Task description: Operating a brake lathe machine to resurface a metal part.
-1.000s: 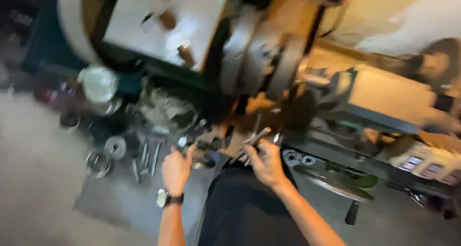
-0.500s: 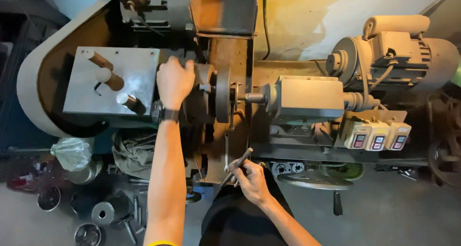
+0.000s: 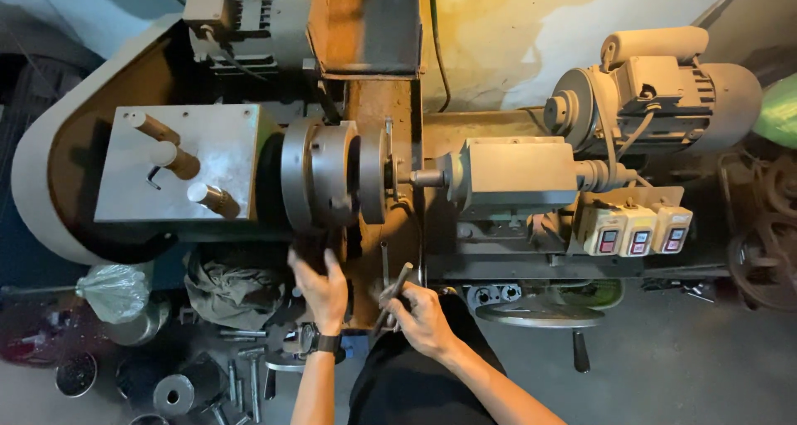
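The left hand (image 3: 320,288) lies spread, fingers open, just below the lathe chuck (image 3: 320,173); the right hand (image 3: 419,313) pinches a slim metal rod (image 3: 393,296) beside it.

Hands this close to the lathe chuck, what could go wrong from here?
1. The left hand lies just below the chuck; if it turned, fingers could get caught.
2. The right hand holds a metal rod near the chuck; a slip could jam it.
3. Loose metal parts by the person's legs could trip them.
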